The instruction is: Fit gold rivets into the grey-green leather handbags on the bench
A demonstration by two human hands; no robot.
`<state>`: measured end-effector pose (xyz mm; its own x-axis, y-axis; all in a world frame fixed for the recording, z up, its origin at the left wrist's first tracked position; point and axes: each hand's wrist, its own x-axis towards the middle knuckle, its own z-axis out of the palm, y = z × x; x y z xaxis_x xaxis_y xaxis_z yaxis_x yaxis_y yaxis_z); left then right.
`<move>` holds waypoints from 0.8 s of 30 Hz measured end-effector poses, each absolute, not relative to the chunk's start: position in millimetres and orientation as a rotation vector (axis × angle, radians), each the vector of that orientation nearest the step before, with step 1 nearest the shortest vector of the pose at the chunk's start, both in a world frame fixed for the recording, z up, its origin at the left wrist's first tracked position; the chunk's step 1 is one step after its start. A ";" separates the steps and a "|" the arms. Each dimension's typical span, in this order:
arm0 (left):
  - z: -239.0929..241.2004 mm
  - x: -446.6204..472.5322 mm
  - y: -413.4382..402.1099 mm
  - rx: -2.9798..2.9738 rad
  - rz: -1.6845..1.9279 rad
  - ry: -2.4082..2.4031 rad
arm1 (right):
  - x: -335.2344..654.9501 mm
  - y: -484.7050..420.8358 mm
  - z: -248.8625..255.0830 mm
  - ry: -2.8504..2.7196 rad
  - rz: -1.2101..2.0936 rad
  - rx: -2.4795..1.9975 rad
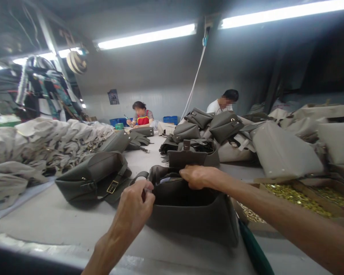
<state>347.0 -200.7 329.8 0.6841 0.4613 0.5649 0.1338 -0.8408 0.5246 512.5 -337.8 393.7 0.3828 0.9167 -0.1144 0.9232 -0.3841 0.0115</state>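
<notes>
A dark grey handbag (192, 221) stands upright on the table in front of me, its mouth open toward me. My left hand (139, 198) is closed at the bag's left end, thumb and fingers pinched by the strap and rim there. At the back of the mouth, my right hand (196, 177) is closed on the rim, its fingertips partly hidden. Something pale shows inside near the back edge. Left of it, another dark grey handbag (88, 175) lies on its side, with a strap and gold buckle (112, 186). Just behind stands a further dark bag (189, 157).
Boxes of gold metal fittings (299, 198) sit to the right. Light grey bags (286, 149) are piled behind them, and a heap of pale grey pieces (46, 145) covers the left side. Two people (143, 119) work at the far end. The table's (60, 229) near edge runs below.
</notes>
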 end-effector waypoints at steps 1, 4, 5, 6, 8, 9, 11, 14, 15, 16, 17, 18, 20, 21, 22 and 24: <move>329.0 346.2 -200.1 2.446 0.991 0.461 | 510.6 -344.1 394.6 1.675 -0.147 2.546; 331.0 348.6 -197.4 2.507 0.948 0.350 | 502.8 -360.6 391.7 1.644 -0.151 2.564; 333.0 350.6 -197.0 2.551 0.928 0.306 | 500.6 -363.9 389.3 1.634 -0.158 2.571; 335.4 352.9 -197.0 2.600 0.920 0.263 | 499.1 -365.8 386.5 1.628 -0.171 2.574; 340.5 357.7 -197.4 2.704 0.960 0.175 | 498.1 -365.7 381.9 1.632 -0.183 2.576; 343.0 360.0 -197.4 2.747 1.015 0.126 | 498.4 -364.4 380.5 1.637 -0.177 2.578; 347.5 364.7 -196.4 2.810 1.109 0.039 | 499.8 -361.7 379.7 1.659 -0.155 2.574; 352.7 372.0 -192.0 2.868 1.047 -0.037 | 501.3 -361.3 380.9 1.694 -0.136 2.563; 354.3 374.5 -190.3 2.872 0.997 -0.065 | 501.2 -362.3 381.0 1.708 -0.129 2.562; 355.8 376.8 -188.8 2.863 0.960 -0.099 | 500.6 -363.6 381.0 1.721 -0.114 2.563; 357.5 379.0 -187.6 2.848 0.939 -0.135 | 499.3 -364.8 380.9 1.730 -0.091 2.567; 359.3 380.8 -186.8 2.832 0.921 -0.163 | 497.3 -365.6 380.8 1.737 -0.057 2.571; 363.4 383.4 -186.0 2.811 0.879 -0.212 | 490.9 -365.9 381.7 1.733 0.031 2.580; 365.4 384.3 -185.8 2.804 0.858 -0.226 | 486.5 -365.4 383.0 1.719 0.066 2.585; 367.2 384.9 -185.5 2.797 0.842 -0.233 | 481.4 -364.9 384.8 1.700 0.106 2.588; 368.7 385.9 -184.1 2.767 0.849 -0.225 | 470.2 -365.3 389.8 1.701 0.232 2.559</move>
<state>385.9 -184.1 368.7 0.8197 -0.0768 0.5677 -0.2149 -0.9598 0.1803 470.2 -365.3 389.8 0.3798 0.9205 0.0916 0.9114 -0.3893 0.1332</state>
